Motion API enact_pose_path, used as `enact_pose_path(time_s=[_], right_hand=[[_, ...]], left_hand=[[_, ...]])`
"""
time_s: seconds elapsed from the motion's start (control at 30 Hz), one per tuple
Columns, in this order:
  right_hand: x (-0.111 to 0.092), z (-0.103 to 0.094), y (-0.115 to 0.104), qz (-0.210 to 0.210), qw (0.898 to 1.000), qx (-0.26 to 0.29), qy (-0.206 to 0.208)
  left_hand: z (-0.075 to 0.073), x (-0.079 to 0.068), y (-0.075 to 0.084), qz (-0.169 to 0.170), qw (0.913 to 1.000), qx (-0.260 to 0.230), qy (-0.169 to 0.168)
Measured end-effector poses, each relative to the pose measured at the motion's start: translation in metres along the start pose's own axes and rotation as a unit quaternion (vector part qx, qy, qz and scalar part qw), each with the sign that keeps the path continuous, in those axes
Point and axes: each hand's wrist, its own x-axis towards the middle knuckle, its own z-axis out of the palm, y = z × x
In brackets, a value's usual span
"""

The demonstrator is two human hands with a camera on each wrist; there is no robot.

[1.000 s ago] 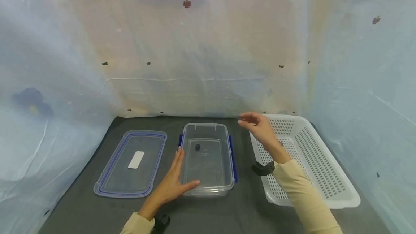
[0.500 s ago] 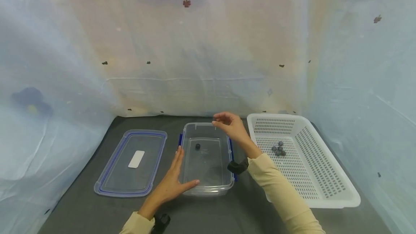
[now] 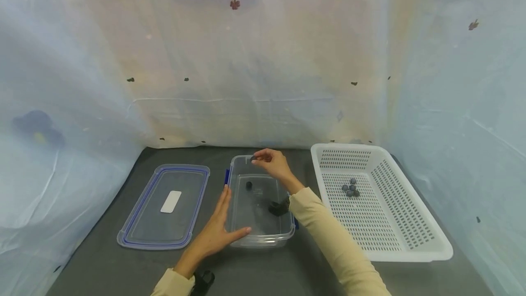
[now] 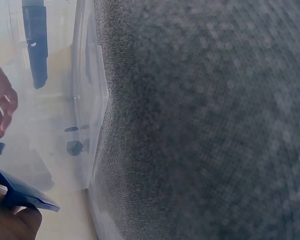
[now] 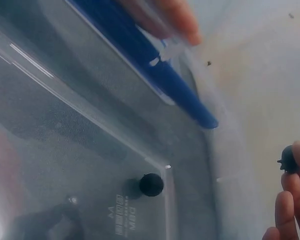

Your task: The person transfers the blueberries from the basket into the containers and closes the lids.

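My right hand (image 3: 274, 166) pinches a blueberry (image 5: 288, 161) between thumb and fingers, above the far end of a clear plastic food container (image 3: 263, 241). Its crown shows in the right wrist view. Another blueberry (image 3: 249, 185) lies on the container floor, towards the far left. My left hand (image 3: 217, 231) rests along the container's left side with its fingers extended and the thumb spread over the near left corner. A blue side latch (image 5: 182, 95) hangs near the left fingers. Several blueberries (image 3: 350, 188) sit clustered in a white perforated basket (image 3: 394, 211) on the right.
A clear lid (image 3: 182, 223) with a blue seal and a white label (image 3: 170, 201) lies left of the container. Everything stands on a dark grey cloth (image 3: 255, 273). A pale patterned sheet (image 3: 263, 67) hangs behind and at both sides.
My right hand has moved left from beside the basket to above the container, carrying the blueberry. This uncovers the cluster in the basket. The left hand stays in place.
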Motion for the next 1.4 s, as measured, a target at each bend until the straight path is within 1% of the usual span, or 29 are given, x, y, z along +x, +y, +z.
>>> enact_pose_path(time_s=[0.1,0.33,0.5,0.73,0.83,0.97,1.17,1.4], right_hand=[[0.005,0.006,0.005,0.003,1.0,-0.011,0.001],[0.014,0.023,0.019,0.007,1.0,-0.014,0.002],[0.016,0.036,0.025,0.007,0.998,-0.057,0.009],[0.015,0.047,0.04,0.028,0.994,-0.097,0.033],[0.014,0.05,0.044,0.034,0.992,-0.113,0.036],[0.011,0.05,0.045,0.053,0.989,-0.135,0.036],[0.007,0.048,0.047,0.061,0.983,-0.172,0.028],[0.008,0.046,0.048,0.088,0.981,-0.173,0.024]], left_hand=[[0.001,0.001,0.0,0.004,1.0,0.003,0.003],[0.001,0.0,-0.003,0.012,0.9999,-0.001,0.009],[0.0,-0.004,-0.005,0.012,0.9998,-0.001,0.017],[0.0,-0.005,-0.003,0.022,0.9994,0.013,0.022],[0.001,-0.004,-0.002,0.02,0.9995,0.009,0.024],[0.002,-0.004,-0.001,0.015,0.9996,0.004,0.022],[0.005,-0.004,-0.001,0.008,0.9998,0.004,0.017],[0.005,-0.003,0.0,0.008,0.9998,0.011,0.015]])
